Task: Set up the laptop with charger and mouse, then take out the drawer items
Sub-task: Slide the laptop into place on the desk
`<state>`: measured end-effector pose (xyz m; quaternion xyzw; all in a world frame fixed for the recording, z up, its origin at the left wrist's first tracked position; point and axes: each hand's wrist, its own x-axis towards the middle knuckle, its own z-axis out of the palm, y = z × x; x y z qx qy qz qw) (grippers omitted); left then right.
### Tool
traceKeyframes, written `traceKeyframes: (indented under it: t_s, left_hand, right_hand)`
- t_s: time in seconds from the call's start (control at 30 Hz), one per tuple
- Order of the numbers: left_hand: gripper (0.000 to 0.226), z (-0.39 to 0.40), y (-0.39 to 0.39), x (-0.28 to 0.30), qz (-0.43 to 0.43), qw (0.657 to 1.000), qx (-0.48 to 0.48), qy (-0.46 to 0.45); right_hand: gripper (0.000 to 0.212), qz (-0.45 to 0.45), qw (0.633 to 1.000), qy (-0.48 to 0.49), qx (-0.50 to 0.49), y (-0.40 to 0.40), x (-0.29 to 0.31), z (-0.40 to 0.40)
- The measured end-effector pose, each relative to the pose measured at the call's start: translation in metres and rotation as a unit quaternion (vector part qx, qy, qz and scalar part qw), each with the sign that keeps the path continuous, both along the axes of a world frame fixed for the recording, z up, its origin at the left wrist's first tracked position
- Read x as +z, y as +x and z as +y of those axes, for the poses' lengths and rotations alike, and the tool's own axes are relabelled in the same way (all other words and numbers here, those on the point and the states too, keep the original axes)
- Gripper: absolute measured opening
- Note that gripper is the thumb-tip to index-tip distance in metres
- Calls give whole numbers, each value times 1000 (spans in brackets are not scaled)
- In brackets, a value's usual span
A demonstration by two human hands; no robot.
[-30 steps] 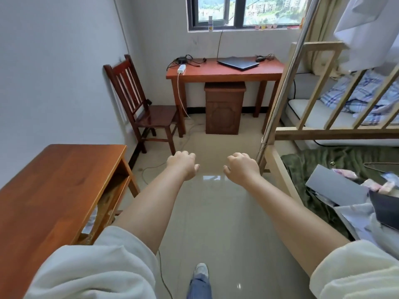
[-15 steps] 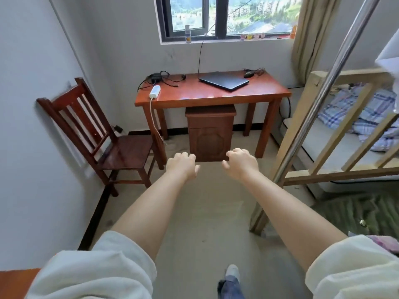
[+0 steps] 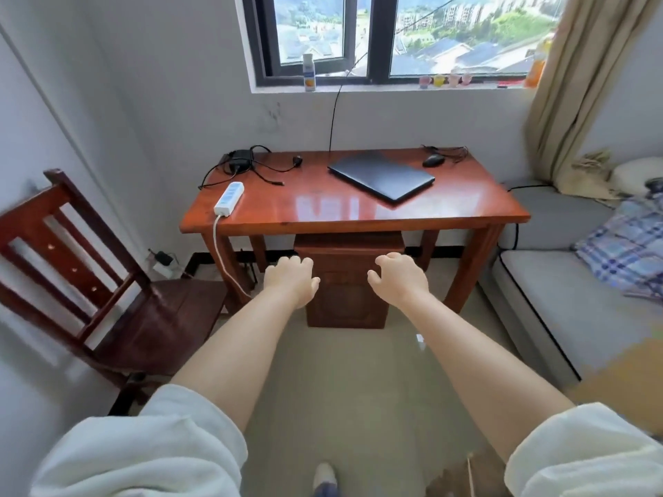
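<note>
A closed dark laptop [image 3: 382, 175] lies on the red-brown wooden desk [image 3: 323, 209] under the window. Right of it, at the desk's back edge, sits a black mouse [image 3: 433, 160] with its cable bunched beside it. At the back left lies a black charger [image 3: 239, 161] with tangled cables, and in front of that a white power strip [image 3: 229, 198]. A small wooden cabinet [image 3: 346, 303] stands under the desk. My left hand [image 3: 291, 279] and right hand [image 3: 397, 279] are stretched out in front of the desk, below its top, fingers loosely curled, holding nothing.
A dark wooden chair [image 3: 107, 288] stands against the left wall. A bed with a grey mattress [image 3: 574, 299] and checked bedding runs along the right. The power strip's white cord hangs down the desk's left leg. A bottle [image 3: 309, 71] and small cups stand on the windowsill.
I have walked toward the desk; it is much nearer and larger now. The bed frame and metal pole have slid out of view on the right. Both hands stay outstretched and empty.
</note>
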<state>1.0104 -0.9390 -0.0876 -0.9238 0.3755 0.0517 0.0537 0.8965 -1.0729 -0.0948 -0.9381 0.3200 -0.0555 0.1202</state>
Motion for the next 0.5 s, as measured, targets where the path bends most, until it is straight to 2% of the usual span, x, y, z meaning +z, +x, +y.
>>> traceKeyframes:
  t_s: [0.3,0.5]
  left_hand:
    - [39,-164,204,-7,2,1000,-11,-11]
    - [40,-272,305,-19,-2,998,-50,44]
  right_hand:
    - [36,0,998,6,-63,171,-13,-186]
    - [34,23,992,21,-125,243,-27,-297]
